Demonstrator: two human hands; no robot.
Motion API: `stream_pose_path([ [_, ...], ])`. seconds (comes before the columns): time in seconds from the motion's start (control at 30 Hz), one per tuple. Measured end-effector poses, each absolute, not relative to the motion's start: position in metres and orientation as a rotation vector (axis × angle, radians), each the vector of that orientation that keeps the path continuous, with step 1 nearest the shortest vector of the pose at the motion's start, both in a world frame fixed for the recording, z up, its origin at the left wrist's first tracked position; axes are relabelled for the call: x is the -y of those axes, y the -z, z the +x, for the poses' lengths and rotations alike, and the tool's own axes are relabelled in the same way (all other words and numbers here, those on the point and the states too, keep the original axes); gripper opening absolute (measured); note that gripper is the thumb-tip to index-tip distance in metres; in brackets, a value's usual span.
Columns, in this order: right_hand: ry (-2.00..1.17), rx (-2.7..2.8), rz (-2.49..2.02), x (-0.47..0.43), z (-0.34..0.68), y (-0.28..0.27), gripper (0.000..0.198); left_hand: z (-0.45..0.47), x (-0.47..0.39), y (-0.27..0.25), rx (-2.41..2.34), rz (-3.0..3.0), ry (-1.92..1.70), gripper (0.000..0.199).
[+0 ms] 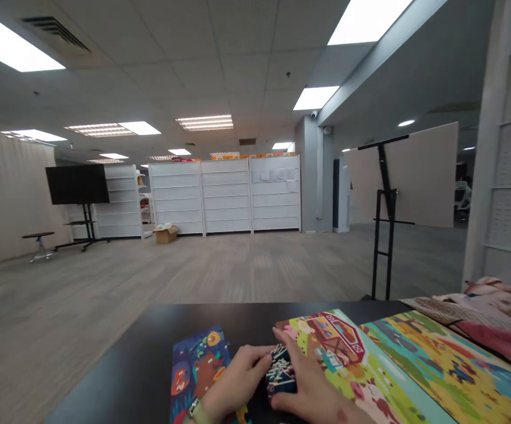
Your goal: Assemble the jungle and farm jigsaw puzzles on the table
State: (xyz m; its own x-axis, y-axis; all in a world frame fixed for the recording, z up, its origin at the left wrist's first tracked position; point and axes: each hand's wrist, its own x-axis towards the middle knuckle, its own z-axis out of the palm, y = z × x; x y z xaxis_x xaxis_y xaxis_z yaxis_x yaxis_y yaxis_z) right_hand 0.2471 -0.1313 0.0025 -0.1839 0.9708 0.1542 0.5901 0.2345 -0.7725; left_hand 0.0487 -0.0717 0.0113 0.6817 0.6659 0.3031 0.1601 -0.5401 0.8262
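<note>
A bunch of small dark pieces with white edges, which look like jigsaw puzzle pieces [281, 372], is held between my two hands over the black table. My left hand [243, 376], with a pale green watch band at the wrist, presses its thumb and fingertips against the left side of the bunch. Curved around the right side is my right hand [305, 377], thumb near and fingers far. Left of them lies a dark blue picture board [200, 368] with a bear and a fox, partly covered by my left hand. A farm picture board [344, 353] lies under my right forearm.
Another bright animal picture board [450, 359] lies at the right of the black table [136, 359]. Crumpled cloth [498, 312] sits beyond it. Past the table stand a board on a black stand [383, 235], white shelves [224, 197], a cardboard box [166, 235] and a screen [78, 184].
</note>
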Motion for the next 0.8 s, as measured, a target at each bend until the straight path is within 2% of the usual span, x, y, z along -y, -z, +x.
stream_pose_path([
  [0.1, -0.832, 1.903, -1.392, 0.135, 0.247, -0.006, 0.103, 0.048, 0.073, -0.011, -0.626, 2.032, -0.786, 0.036],
  [0.33, -0.79, 1.892, -1.318, 0.14, 0.247, -0.012, 0.064, 0.047, 0.055, 0.003, -0.777, 1.965, -0.865, 0.032],
  [0.47, -0.768, 1.801, -1.398, 0.132, 0.249, -0.009, 0.07, 0.032, 0.037, -0.005, -0.924, 1.988, -1.059, 0.022],
  [0.6, -0.753, 1.741, -1.319, 0.109, 0.25, -0.006, 0.06, 0.012, 0.022, -0.013, -1.072, 1.988, -1.194, 0.018],
  [0.67, -0.778, 1.732, -1.298, 0.09, 0.246, -0.008, 0.062, 0.006, 0.021, -0.013, -1.075, 2.029, -1.172, 0.018],
  [0.8, -0.745, 1.786, -1.335, 0.047, 0.227, -0.01, 0.058, 0.001, 0.025, -0.008, -1.057, 2.166, -1.039, 0.033],
])
